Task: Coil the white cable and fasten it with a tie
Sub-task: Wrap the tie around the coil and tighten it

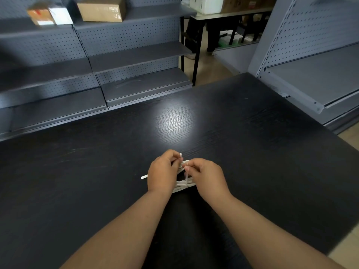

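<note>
The cable (181, 186) — white and thin — is gathered into a flat bundle of several strands just over the dark worktop (97, 171). One blunt end pokes out to the left, lying on the worktop. The tie (186, 180) — a thin white strip — crosses the strands upright, looped round them near their right side.

Cable (182, 186) on table (97, 171) (between hands); shelves (116, 55) behind.
</note>
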Demonstrator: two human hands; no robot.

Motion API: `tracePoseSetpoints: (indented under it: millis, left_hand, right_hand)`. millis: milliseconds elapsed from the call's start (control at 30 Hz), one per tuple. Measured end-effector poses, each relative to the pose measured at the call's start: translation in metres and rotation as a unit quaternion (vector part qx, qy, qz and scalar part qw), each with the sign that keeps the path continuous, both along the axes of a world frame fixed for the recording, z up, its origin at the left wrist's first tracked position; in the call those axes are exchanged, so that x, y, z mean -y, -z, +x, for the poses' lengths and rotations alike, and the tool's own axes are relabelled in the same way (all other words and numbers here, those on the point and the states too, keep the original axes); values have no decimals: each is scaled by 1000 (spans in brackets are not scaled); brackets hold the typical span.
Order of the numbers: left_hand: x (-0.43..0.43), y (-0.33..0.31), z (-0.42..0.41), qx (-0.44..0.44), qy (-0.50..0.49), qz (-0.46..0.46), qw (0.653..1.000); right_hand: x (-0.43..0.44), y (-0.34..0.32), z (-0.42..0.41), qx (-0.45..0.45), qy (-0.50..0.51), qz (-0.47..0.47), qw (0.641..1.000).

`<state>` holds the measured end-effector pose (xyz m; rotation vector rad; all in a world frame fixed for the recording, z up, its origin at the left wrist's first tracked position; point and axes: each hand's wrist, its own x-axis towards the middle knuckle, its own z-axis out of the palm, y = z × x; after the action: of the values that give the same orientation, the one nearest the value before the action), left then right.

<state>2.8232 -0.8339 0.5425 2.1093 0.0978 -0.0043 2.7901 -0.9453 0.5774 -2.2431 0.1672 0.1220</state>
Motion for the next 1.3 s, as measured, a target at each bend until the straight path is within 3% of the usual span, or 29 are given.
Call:
tracePoseSetpoints:
  millis: [100, 200, 467, 800, 1300]
  left_hand:
    - [-1, 1, 0, -1, 3, -10, 1000]
    - [-2, 1, -1, 1, 3, -11, 1000]
    - [-1, 0, 0, 5, 2, -14, 1000]
    - [-6, -1, 5, -32, 25, -62, 997]
    - [-12, -2, 14, -70, 50, -89, 992]
  right_hand:
    - [-2, -5, 4, -50, -4, 23, 998]
    - [-7, -8, 4, -104, 30, 111, 988]
    - [-8, -7, 2, -155, 75, 207, 963]
    - [-15, -6, 5, -72, 74, 76, 992]
    - [-15, -5, 16, -127, 134, 124, 975]
